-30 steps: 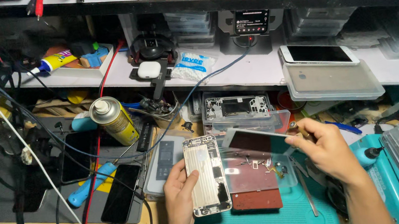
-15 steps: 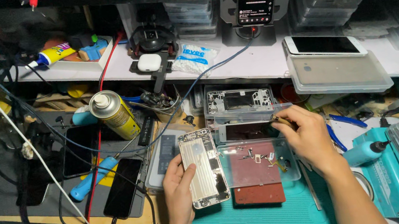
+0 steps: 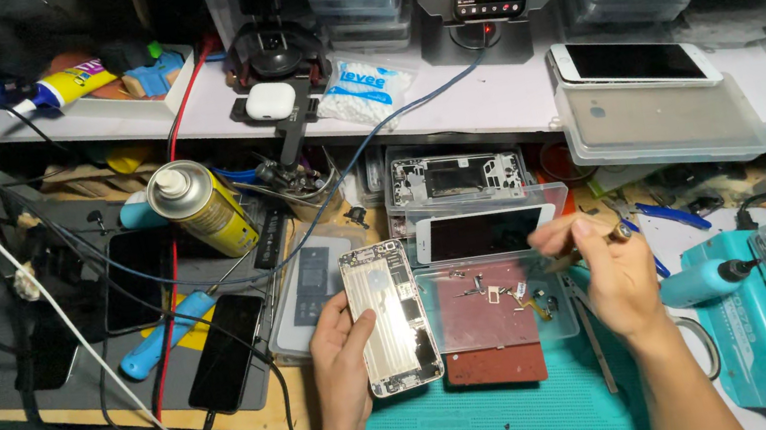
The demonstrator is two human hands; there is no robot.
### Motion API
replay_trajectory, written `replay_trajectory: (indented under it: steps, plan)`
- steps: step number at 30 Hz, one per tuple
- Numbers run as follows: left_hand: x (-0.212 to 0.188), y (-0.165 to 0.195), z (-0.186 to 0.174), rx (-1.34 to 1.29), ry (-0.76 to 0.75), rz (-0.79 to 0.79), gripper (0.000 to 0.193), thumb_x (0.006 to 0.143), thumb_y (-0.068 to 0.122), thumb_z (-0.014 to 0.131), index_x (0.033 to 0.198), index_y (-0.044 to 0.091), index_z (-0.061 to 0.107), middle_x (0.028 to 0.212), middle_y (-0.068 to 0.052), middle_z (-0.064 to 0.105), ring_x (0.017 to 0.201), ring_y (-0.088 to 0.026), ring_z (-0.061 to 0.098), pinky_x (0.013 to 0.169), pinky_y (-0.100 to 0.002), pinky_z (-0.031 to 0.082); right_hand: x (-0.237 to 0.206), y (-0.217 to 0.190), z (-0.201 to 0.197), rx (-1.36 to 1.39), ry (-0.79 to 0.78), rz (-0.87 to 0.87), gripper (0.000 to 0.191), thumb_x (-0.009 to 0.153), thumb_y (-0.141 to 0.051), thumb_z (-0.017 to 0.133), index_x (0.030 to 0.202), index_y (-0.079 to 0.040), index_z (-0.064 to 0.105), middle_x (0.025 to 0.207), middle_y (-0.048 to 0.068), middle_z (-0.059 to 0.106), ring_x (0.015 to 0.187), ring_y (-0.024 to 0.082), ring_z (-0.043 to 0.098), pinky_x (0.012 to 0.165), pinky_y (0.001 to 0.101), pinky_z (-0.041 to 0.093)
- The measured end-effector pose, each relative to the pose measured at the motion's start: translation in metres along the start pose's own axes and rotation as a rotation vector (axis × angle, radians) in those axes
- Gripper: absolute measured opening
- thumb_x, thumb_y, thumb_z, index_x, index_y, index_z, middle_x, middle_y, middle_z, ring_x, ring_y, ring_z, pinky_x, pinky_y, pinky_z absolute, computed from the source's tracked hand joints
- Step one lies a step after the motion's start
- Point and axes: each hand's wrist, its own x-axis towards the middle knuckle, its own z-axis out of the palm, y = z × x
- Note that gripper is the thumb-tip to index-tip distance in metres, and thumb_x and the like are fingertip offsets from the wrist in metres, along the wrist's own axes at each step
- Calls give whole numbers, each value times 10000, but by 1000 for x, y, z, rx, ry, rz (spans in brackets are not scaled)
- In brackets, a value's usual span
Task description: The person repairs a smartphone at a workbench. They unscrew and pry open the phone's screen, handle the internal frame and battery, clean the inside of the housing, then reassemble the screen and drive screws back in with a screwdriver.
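We see the left hand [image 3: 342, 347] gripping an opened phone housing [image 3: 390, 317] from its left edge & underside, inner side up, held just above the teal mat [image 3: 494, 416] at the bench front. The right hand [image 3: 614, 271] is pinched shut on a thin tool [image 3: 583, 251], prob. tweezers, can't tell for sure, tip hovering over a clear plastic tray [image 3: 498, 304]. The tray holds small screws & metal bits & sits on a dark red pad [image 3: 497, 367], just right of the housing. Behind the tray lies a white-front phone [image 3: 487, 232], screen up. Further left: a yellow spray can [image 3: 200, 207] lying tilted, a black phone [image 3: 224, 352] & a blue-handled tool [image 3: 163, 336] on the grey mat. A teal bottle [image 3: 702, 282] lies right of the right hand.
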Motion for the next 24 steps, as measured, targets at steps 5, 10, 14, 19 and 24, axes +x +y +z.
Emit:
replay_trajectory:
  steps: [5,10,14,19,24]
  plan:
    - [10,-14,-2,-4,-28,6,327,941,-36,579,1267,-58,559,1137,-182,739,996,-179,706,854,-284,555,3,29,4,249,-163,300,386,1068,-257,453,888,24,647,848,116,730,662,190,698,596,304,561]
    - [17,-18,-1,-4,-48,-42,326,924,-45,587,1243,-37,527,1141,-181,736,1004,-181,711,853,-293,567,2,31,10,235,-322,379,111,879,-10,687,956,47,632,837,121,732,741,170,716,682,302,588]
    - [19,-16,0,-4,-49,-67,329,908,-43,599,1228,-26,523,1120,-178,735,975,-183,712,813,-299,575,-2,30,24,111,-346,471,119,863,22,713,955,46,642,798,116,739,726,156,709,673,292,579]
    - [18,-12,-4,-4,-28,-79,348,899,-34,599,1236,-19,512,1100,-176,735,954,-176,715,783,-298,583,-5,34,31,154,-326,486,122,867,19,710,955,40,629,783,110,736,705,152,702,642,289,571]
    - [17,-12,-6,-1,-18,-40,406,898,-62,600,1282,-27,472,1095,-199,731,965,-204,707,809,-308,573,-9,39,32,208,-334,513,128,873,21,714,954,40,616,771,109,712,691,151,685,626,291,565]
